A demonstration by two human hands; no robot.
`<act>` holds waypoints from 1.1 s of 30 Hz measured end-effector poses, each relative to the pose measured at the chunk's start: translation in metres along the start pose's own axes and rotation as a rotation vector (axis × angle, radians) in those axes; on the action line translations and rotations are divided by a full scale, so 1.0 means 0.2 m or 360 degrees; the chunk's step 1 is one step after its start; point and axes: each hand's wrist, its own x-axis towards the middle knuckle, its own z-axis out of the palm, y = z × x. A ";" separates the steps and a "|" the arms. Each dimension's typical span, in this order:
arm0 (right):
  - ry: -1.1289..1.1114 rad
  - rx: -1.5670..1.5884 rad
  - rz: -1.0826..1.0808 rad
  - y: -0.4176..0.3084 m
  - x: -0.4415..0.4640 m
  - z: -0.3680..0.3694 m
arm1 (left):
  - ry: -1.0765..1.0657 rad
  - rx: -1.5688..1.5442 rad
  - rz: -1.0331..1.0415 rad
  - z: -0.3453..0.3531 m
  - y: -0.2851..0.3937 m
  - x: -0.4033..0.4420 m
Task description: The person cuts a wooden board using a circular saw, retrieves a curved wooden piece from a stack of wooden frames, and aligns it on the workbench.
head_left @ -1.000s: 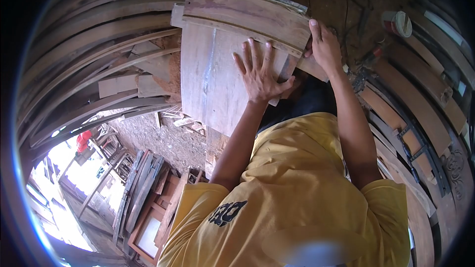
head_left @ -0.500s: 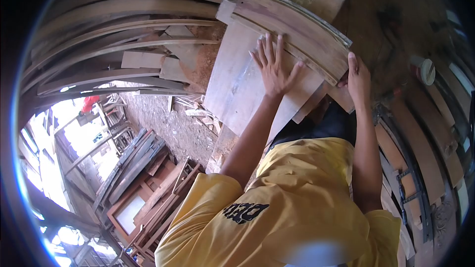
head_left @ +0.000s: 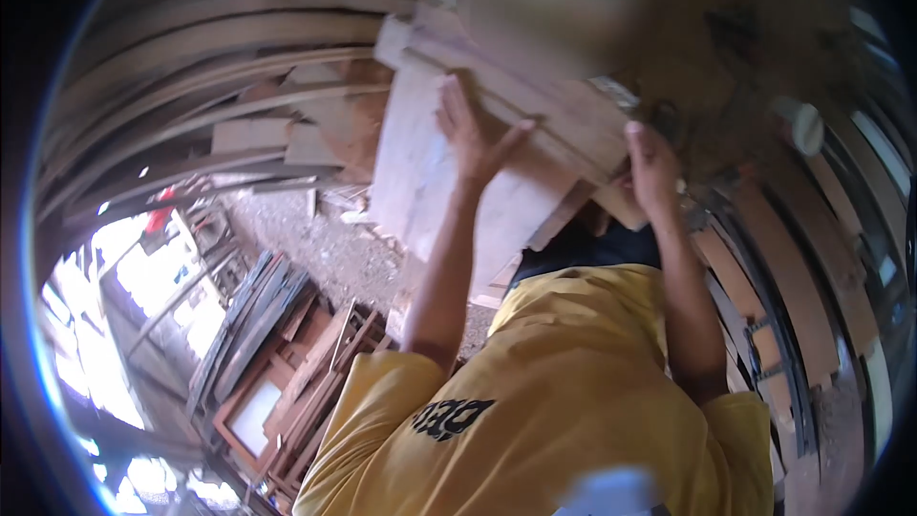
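A curved wooden board [head_left: 573, 115] with a narrow strip along its near edge lies over a wide flat wooden panel [head_left: 411, 172]. My left hand [head_left: 473, 143] is over the panel, beside the strip, its thumb spread away from the fingers. Whether its palm presses on the wood, I cannot tell. At the board's right end, my right hand [head_left: 654, 167] is closed on the corner, thumb on top and fingers partly hidden beneath. A large blurred patch covers the board's far side.
Long timber planks [head_left: 239, 24] are stacked at the left. Framed wooden pieces [head_left: 253, 416] and dark boards pile up at lower left. More curved panels [head_left: 798, 277] lean at the right, near a white round container [head_left: 807, 129]. Wood scraps and dust litter the ground [head_left: 325, 239].
The view has shifted and blurred. My left hand has turned, its fingers bunching closer together while the thumb stays apart. My right hand keeps hold of the board's end.
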 end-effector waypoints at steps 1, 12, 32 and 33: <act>-0.0136 0.0051 0.0015 0.05 0.03 -0.02 | 0.0003 -0.0027 -0.0016 0.02 -0.03 0.00; 0.0251 -0.0466 0.0229 0.46 1.07 -0.79 | -0.0338 -0.0164 -0.0216 -0.10 -0.06 -0.02; -0.0198 -0.2795 -0.0449 0.96 3.04 -1.59 | -0.1049 0.0131 -0.1045 -0.66 -0.28 -0.31; -0.0246 -0.2618 -0.0241 0.86 3.01 -1.67 | -0.1082 0.0293 -0.1009 -0.64 -0.29 -0.29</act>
